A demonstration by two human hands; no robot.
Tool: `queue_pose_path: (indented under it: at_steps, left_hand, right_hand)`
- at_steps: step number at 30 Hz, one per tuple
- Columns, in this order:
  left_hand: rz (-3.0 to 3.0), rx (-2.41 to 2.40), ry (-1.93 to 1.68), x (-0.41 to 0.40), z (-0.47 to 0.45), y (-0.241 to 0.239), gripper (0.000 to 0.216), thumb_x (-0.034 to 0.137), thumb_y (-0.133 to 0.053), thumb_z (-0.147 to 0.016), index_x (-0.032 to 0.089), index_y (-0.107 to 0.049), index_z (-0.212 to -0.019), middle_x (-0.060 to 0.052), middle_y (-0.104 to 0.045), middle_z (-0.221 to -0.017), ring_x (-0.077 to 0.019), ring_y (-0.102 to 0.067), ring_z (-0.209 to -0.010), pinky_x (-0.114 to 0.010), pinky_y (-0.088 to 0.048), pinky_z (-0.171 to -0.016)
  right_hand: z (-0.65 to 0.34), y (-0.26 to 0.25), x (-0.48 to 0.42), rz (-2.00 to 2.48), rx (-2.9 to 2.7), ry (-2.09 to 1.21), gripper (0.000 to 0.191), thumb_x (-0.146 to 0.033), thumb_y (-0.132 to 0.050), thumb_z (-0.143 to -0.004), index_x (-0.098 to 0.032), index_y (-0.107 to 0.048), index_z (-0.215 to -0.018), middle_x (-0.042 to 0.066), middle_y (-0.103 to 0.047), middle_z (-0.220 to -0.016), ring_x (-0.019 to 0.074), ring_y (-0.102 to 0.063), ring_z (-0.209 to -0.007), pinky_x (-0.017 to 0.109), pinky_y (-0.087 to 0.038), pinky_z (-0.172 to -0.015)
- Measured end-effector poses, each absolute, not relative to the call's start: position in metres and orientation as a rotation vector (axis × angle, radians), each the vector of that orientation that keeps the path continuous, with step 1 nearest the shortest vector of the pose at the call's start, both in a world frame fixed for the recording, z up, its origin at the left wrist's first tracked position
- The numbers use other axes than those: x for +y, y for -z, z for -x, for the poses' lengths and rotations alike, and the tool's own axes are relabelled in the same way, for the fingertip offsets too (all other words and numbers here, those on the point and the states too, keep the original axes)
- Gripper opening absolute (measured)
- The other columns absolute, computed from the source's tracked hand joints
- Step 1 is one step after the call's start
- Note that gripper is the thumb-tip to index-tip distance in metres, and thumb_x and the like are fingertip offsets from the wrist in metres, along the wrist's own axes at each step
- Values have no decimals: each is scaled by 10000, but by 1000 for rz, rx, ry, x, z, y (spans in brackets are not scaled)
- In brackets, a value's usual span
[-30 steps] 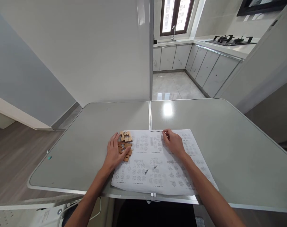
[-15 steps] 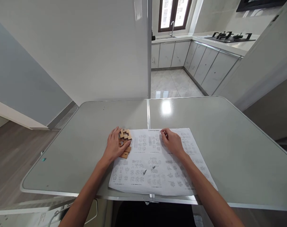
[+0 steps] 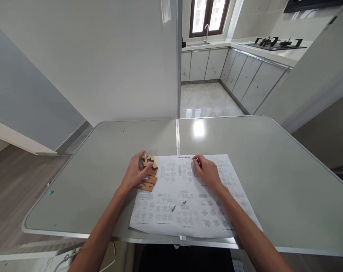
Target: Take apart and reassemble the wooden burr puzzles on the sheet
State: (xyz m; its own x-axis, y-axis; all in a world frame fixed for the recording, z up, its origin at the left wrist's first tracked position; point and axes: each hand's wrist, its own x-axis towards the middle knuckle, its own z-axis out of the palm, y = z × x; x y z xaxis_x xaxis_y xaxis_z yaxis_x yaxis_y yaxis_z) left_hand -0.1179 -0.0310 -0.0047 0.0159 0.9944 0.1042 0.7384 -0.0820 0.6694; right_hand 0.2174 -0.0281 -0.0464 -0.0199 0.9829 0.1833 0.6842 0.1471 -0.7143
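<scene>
Several notched wooden puzzle pieces (image 3: 148, 173) lie in a small heap at the left edge of a printed instruction sheet (image 3: 188, 200). My left hand (image 3: 134, 173) is curled over the heap, fingers and thumb pinching one wooden piece (image 3: 149, 161) at its far end. A flat piece marked with a number (image 3: 145, 186) lies nearest me. My right hand (image 3: 205, 170) rests on the sheet's upper middle, fingers loosely curled and pressing the paper.
The sheet lies on a grey table (image 3: 103, 151) with a metal seam (image 3: 177, 136) down its middle and a rounded metal rim. A white wall panel (image 3: 103, 56) stands behind the table. A kitchen with cabinets (image 3: 245, 79) opens at the back right.
My left hand has curled from lying flat over the wooden pieces to pinching the far piece. The right hand has stayed on the sheet. The view shifted slightly.
</scene>
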Motion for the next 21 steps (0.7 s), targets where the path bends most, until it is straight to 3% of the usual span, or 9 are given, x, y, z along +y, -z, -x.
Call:
queue_pose_path:
  at_steps: [7,21]
  left_hand:
    - [-1582,1755,-1081,-33,121,11,517,574,-499,-1042,220,-564,-1412,-131,-621,-1494,-284,-589,-1394,-458,-455,-1193]
    - [-1457,1721,-1349,-34,127,27,397,540,-582,-1004,208,-642,-1214,-130,-719,-1314,-269,-667,-1277,-446,-507,-1141]
  right_hand:
    - [-218,47,-28,1608,-1764,-582,283,-405,-446,-1040,-246,-679,-1013,21,-754,-787,215,-669,-668,303,-432,-640]
    - [-219,50,-28,1572,-1747,-599,276,-422,-449,-1039,-247,-660,-1006,-3,-739,-750,188,-658,-622,296,-448,-626]
